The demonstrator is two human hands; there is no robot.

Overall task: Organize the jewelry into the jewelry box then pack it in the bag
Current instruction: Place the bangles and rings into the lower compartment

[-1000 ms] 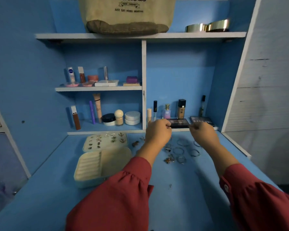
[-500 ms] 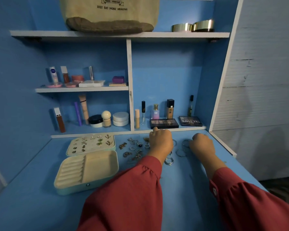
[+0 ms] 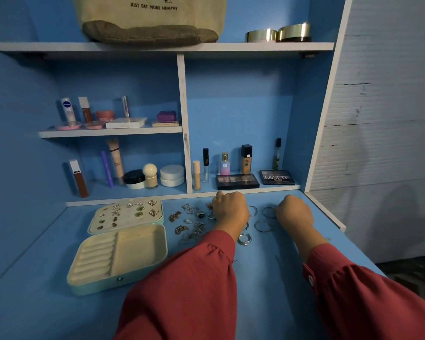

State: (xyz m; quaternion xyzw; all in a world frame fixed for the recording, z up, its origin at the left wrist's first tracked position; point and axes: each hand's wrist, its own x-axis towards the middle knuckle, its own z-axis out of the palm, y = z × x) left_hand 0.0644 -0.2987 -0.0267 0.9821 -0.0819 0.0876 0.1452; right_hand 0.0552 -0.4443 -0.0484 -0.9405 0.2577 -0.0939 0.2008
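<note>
Your left hand [image 3: 231,209] and right hand [image 3: 294,212] rest knuckles-up among silver rings [image 3: 262,226] on the blue table [image 3: 275,271]; fingers curl under, their hold hidden; the open mint-green jewelry box [image 3: 118,256] lies left.

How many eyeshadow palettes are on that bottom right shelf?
2: the open palette lies in front of the bottles, the closed MATTE palette right of it. None seems hidden.
</note>
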